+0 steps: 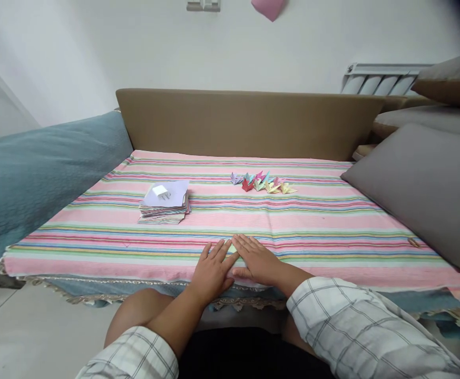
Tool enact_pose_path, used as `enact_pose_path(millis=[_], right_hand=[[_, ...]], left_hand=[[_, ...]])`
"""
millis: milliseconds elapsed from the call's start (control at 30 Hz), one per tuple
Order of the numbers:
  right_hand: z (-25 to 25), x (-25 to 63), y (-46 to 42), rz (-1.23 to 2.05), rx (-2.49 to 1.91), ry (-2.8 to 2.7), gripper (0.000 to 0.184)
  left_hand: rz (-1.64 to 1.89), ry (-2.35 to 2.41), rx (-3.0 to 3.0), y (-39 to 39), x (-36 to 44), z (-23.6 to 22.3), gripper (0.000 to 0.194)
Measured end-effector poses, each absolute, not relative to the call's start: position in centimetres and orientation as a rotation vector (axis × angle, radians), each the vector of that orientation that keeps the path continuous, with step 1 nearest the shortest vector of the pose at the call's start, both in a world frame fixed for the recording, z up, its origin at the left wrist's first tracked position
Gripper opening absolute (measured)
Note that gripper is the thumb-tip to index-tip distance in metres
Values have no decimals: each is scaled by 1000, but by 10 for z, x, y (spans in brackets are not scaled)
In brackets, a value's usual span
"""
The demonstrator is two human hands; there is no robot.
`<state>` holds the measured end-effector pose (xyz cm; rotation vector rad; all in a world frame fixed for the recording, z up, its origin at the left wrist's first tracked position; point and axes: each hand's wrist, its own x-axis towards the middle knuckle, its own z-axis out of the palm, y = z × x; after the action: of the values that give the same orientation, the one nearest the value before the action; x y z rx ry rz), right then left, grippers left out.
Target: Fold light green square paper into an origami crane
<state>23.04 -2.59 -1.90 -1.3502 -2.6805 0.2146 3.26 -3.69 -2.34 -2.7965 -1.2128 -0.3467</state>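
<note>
My left hand (213,269) lies flat near the front edge of the striped cloth, its fingers stretched out. Beside it my right hand (255,260) is also flat, and the fingertips of both come close together. A small piece of pale green paper (232,248) shows between and beneath the fingers; most of it is hidden. Further back stands a group of several folded paper cranes (258,182) in purple, red, pink, green and yellow. To the left is a stack of square paper sheets (164,214), with a white plug adapter (160,191) on its top lilac sheet.
The striped cloth (95,231) covers the seat of a sofa with a brown backrest (233,123). A blue armrest (56,173) bounds the left side. Grey cushions (423,184) are piled at the right, near a small brown object (413,242).
</note>
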Motion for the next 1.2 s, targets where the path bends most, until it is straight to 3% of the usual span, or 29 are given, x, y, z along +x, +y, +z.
enact_pose_path(millis=[600, 767, 933, 1200], right_hand=[[-32, 226, -30, -42, -1364, -2593, 84], [-36, 225, -30, -68, -1357, -2577, 80], [-38, 224, -29, -51, -1382, -2598, 70], [-30, 235, -33, 26, -1606, -2524, 75]], left_hand=[[-475, -1545, -2632, -47, 5, -20, 68], [-610, -1460, -2596, -47, 14, -4, 56], [-538, -1178, -2821, -36, 46, -8, 82], [-463, -1273, -2783, -29, 53, -29, 85]])
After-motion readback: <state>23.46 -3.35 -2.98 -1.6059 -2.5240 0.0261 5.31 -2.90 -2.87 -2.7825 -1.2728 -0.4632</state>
